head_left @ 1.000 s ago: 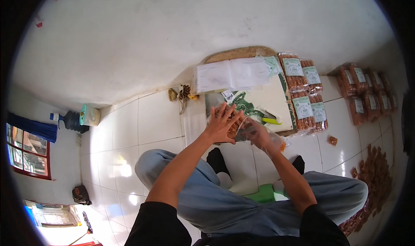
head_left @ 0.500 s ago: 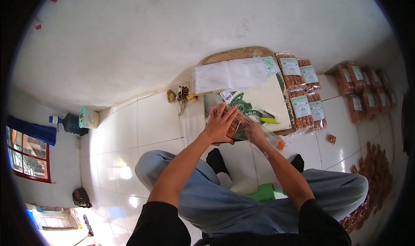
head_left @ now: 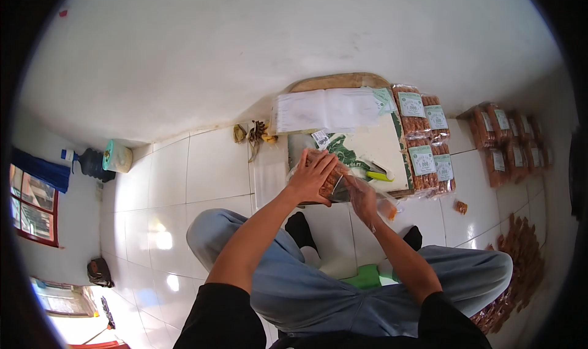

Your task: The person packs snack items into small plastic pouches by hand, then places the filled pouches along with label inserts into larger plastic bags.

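A clear plastic bag of brown snack pieces (head_left: 327, 186) lies at the near edge of a low board (head_left: 389, 142). My left hand (head_left: 312, 176) presses on top of it, fingers spread over the snacks. At the bag's right end my right hand (head_left: 360, 196) has its fingers bent round the loose clear plastic. A green-handled cutter (head_left: 380, 176) rests on the board just beyond my right hand. Behind are a stack of white plastic sleeves (head_left: 327, 110) and green printed labels (head_left: 383, 100). A small printed tag (head_left: 320, 139) lies past my left hand.
Labelled snack packs (head_left: 422, 159) stand along the board's right side, with more packs (head_left: 499, 156) farther right. Loose small packets (head_left: 520, 257) are heaped on the right floor. Bananas (head_left: 267, 138) lie left of the board. A green stool (head_left: 365, 277) is between my legs.
My right hand has drawn the bag's loose end and moved slightly down and right. My left hand's fingers have come closer together on the bag. The view has shifted a little.
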A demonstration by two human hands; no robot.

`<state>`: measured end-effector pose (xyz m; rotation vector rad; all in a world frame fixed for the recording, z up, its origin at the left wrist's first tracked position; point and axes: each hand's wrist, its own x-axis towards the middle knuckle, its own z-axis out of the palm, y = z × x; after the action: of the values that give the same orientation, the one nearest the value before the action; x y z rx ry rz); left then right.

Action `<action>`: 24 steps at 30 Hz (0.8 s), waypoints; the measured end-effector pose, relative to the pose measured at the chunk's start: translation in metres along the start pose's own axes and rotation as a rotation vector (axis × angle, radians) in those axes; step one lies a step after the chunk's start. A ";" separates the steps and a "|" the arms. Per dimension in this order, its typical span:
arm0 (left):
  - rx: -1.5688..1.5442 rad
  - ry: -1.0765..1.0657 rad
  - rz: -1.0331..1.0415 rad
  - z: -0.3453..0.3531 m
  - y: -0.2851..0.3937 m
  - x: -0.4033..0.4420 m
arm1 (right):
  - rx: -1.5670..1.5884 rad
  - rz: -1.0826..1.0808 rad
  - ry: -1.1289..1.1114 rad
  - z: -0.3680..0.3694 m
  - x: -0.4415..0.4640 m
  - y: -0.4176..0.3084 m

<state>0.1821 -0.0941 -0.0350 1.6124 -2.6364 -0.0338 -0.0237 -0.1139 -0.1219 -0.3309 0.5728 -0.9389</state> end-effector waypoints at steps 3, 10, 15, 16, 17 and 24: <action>0.013 0.002 -0.011 -0.001 0.004 -0.001 | -1.074 -0.640 -0.080 -0.020 0.005 0.016; 0.053 0.018 -0.010 -0.001 0.004 -0.001 | -1.419 -0.490 -0.052 0.020 -0.021 -0.014; 0.081 -0.017 -0.017 -0.003 0.008 0.000 | -1.503 -0.644 -0.296 0.028 -0.008 -0.011; 0.101 -0.022 -0.025 -0.002 0.008 0.000 | -1.524 -0.552 -0.260 0.033 -0.010 -0.015; 0.098 -0.015 -0.029 -0.002 0.006 0.000 | -1.544 -0.460 -0.224 0.038 -0.011 -0.018; -0.157 0.248 -0.158 0.016 -0.018 -0.016 | -1.112 -0.167 0.089 0.021 -0.015 -0.013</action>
<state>0.2043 -0.0884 -0.0520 1.6500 -2.2602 -0.0429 -0.0267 -0.1078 -0.0937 -1.3495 1.1362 -0.7146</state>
